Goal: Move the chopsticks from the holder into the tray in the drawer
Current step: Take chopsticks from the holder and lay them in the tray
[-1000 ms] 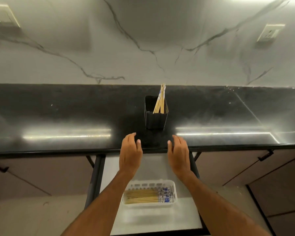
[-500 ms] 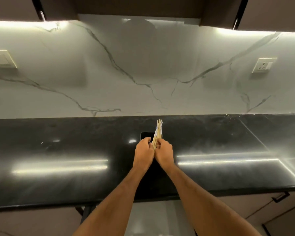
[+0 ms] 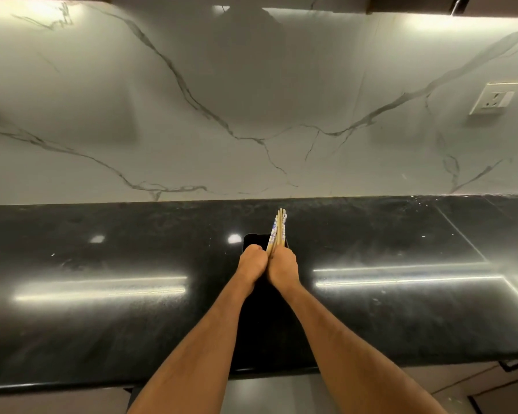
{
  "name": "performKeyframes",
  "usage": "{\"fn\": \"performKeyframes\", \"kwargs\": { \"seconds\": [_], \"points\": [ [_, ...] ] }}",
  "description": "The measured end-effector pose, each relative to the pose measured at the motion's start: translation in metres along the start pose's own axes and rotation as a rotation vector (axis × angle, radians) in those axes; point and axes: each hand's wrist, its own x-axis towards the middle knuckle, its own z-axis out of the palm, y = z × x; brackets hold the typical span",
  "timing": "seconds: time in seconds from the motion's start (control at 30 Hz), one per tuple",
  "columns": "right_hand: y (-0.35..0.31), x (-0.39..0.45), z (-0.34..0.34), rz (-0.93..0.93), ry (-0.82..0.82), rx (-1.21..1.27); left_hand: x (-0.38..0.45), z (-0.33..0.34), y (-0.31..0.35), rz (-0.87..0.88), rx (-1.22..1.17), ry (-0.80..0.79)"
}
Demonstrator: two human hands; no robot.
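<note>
A bundle of wooden chopsticks point(image 3: 278, 230), some with blue-and-white ends, sticks up out of a black holder point(image 3: 253, 241) on the black counter. Only the holder's back rim shows above my hands. My left hand point(image 3: 251, 264) and my right hand point(image 3: 282, 265) are pressed side by side in front of the holder, fingers curled around the lower part of the chopsticks. The drawer and its tray are out of the frame, apart from a pale strip of the drawer point(image 3: 269, 392) at the bottom edge.
The black glossy counter point(image 3: 102, 294) runs left to right, its front edge near the bottom. A marble backsplash point(image 3: 251, 100) rises behind it, with a wall socket point(image 3: 495, 98) at the right. Cabinet fronts point(image 3: 476, 383) show below the counter at the right.
One second ago both hands hovered open at the counter's front edge over the drawer. They have reached forward and closed around the chopsticks in the holder, and the view has tilted up.
</note>
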Motion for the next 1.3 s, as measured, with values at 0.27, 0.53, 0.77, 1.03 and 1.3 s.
{"fn": "performKeyframes", "kwargs": {
  "seconds": [0.27, 0.53, 0.77, 1.03, 1.3],
  "points": [
    [0.001, -0.002, 0.002, -0.055, -0.018, -0.007, 0.001, 0.000, 0.000, -0.021, 0.006, -0.003],
    [0.006, 0.002, -0.002, 0.033, -0.072, 0.176, -0.003, 0.004, 0.003, 0.025, 0.147, 0.047],
    [0.006, 0.002, 0.001, 0.002, -0.017, 0.218, -0.005, 0.004, -0.001, 0.065, 0.122, 0.100],
    [0.009, 0.006, 0.005, 0.061, 0.003, 0.296, -0.009, 0.004, -0.001, 0.098, 0.112, 0.139],
    [0.010, 0.006, 0.008, -0.038, 0.016, 0.234, -0.011, 0.002, -0.004, 0.163, 0.081, 0.148]
  ]
}}
